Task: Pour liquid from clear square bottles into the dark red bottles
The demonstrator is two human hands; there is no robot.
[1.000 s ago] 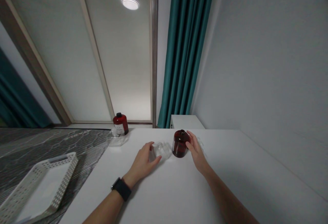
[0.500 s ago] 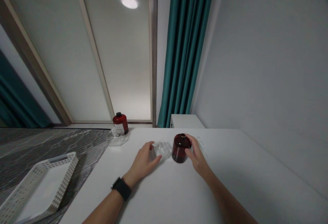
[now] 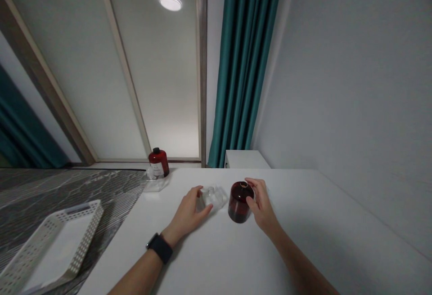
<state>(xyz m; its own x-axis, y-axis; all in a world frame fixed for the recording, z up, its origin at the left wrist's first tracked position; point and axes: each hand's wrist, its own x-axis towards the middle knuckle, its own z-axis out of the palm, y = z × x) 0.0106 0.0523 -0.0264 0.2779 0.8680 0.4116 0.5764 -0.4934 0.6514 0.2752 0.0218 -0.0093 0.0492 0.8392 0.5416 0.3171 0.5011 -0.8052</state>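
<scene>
My right hand (image 3: 262,205) grips a dark red, see-through bottle (image 3: 239,207) from its right side, thumb in front and fingers behind the shoulder. The bottle's short neck is uncapped, and it leans slightly. My left hand (image 3: 191,209), with a black watch on the wrist, curls around the left edge of a clear, crumpled-looking plastic piece (image 3: 216,197). Its thumb lies at the near side and its fingertips at the far side. How firmly they press on it is hard to see.
A second red bottle (image 3: 159,163) with black cap and pale label stands at the table's far left corner, by clear plastic (image 3: 155,185). A white perforated basket (image 3: 86,236) sits lower left. The white table (image 3: 216,254) meets a wall on the right. Behind stands a white cabinet (image 3: 248,159).
My right hand has brought the red bottle slightly nearer to me and a little to the right. The left hand has stayed in place at the clear plastic.
</scene>
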